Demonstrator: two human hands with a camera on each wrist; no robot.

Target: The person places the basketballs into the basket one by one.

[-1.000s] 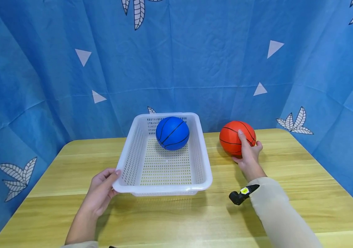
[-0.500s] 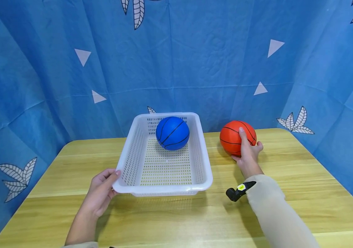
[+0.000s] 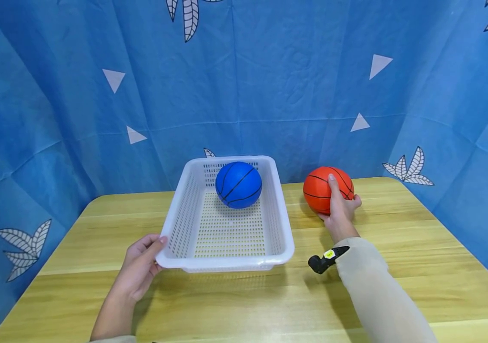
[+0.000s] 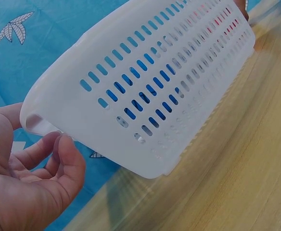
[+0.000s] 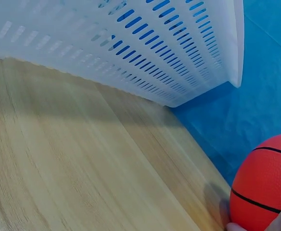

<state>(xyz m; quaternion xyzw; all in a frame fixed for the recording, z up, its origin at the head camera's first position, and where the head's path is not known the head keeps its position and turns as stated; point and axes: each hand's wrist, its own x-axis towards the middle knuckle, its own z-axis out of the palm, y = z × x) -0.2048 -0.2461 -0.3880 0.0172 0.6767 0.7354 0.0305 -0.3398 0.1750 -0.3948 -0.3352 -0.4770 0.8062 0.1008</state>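
Observation:
My left hand (image 3: 137, 267) pinches the near left corner of a white plastic basket (image 3: 227, 263) by its rim. In the left wrist view, the thumb and fingers of that hand (image 4: 39, 187) meet around the corner of the perforated basket (image 4: 145, 166). A small blue basketball (image 3: 238, 185) sits inside it, toward the back. To the right of the basket, my right hand (image 3: 340, 213) grips a small red basketball (image 3: 318, 189) at the tabletop's far side. Part of that ball (image 5: 261, 185) shows at the right wrist view's lower right corner, mostly cut off along with the hand.
The wooden table (image 3: 222, 305) ends at the back against a blue curtain (image 3: 287, 90) printed with leaves and triangles, which also hangs along both sides. A black wrist camera (image 3: 322, 263) sticks out inward from the right sleeve (image 3: 377, 290).
My right wrist and forearm have shifted slightly left and away from me, while the hand stays at the red basketball. The left hand, basket and both balls hold their places.

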